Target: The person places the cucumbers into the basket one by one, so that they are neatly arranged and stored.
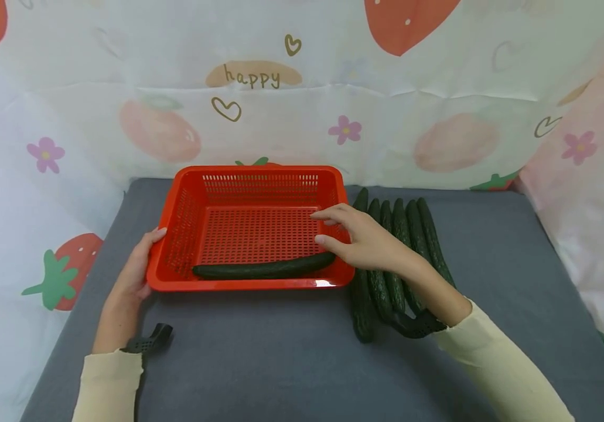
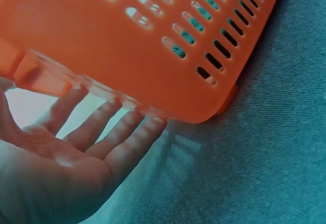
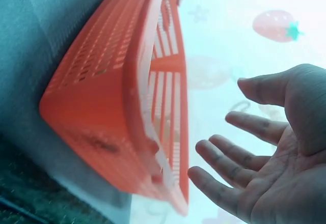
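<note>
A red plastic basket [image 1: 259, 234] with slotted walls sits on the grey cloth, and one dark green cucumber [image 1: 265, 269] lies inside along its near side. My left hand [image 1: 135, 266] grips the basket's left edge, thumb over the rim; in the left wrist view its fingertips [image 2: 153, 124] meet the outer wall from below. Over the basket's right rim hovers my right hand [image 1: 362, 237], its fingers spread and holding nothing. The right wrist view shows that palm bare, with the fingers [image 3: 224, 158] apart from the rim. Several cucumbers [image 1: 362, 310] lie side by side right of the basket, partly hidden under my right forearm.
Grey cloth [image 1: 259, 357] covers the table in front of the basket and right of the cucumbers. A white curtain [image 1: 280, 129] printed with strawberries and flowers hangs right behind the basket. Each wrist wears a black band [image 1: 417, 324].
</note>
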Available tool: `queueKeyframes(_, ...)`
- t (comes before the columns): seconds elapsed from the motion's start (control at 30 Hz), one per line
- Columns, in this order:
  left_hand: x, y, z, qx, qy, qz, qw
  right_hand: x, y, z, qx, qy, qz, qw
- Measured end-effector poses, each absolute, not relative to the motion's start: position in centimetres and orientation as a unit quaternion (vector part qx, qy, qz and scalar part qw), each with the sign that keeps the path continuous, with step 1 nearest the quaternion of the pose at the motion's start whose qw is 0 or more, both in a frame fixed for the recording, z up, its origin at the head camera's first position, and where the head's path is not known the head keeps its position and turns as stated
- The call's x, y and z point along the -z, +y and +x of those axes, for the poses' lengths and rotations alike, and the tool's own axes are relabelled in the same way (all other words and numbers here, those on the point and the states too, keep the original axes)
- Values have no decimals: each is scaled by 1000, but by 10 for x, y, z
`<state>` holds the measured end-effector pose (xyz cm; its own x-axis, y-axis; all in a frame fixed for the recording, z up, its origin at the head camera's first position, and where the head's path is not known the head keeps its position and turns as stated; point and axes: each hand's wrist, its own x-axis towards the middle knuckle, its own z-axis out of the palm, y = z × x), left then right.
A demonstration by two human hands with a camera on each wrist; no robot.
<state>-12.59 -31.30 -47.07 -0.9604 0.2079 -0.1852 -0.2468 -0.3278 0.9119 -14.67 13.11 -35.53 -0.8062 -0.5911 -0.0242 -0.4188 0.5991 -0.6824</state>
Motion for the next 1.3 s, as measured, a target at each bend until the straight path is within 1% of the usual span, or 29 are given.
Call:
queueKeyframes(0.13,471,-315,-125,-828,542,15,144,362,148,-143,373,882,-263,121)
queueKeyframes(0.23,470,-317,-125,-834,531,22,148,369,157,-140,390,877,-257,116)
queueKeyframes(0.53,472,-318,-124,-829,539,9,145,378,177,-133,413,874,-242,84)
queueKeyframes(0.67,473,-318,-125,-832,534,13,149,378,191,-130,423,879,-210,64)
queueKeyframes(0.87,472,-319,-127,-825,545,3,148,383,212,-128,429,888,-158,47)
queueKeyframes(1.17,472,-320,-126,-800,586,-7,131,404,242,-129,420,899,-119,27)
queueKeyframes(1.3,474,-318,-125,-801,583,-17,135,407,258,-124,406,908,-96,20)
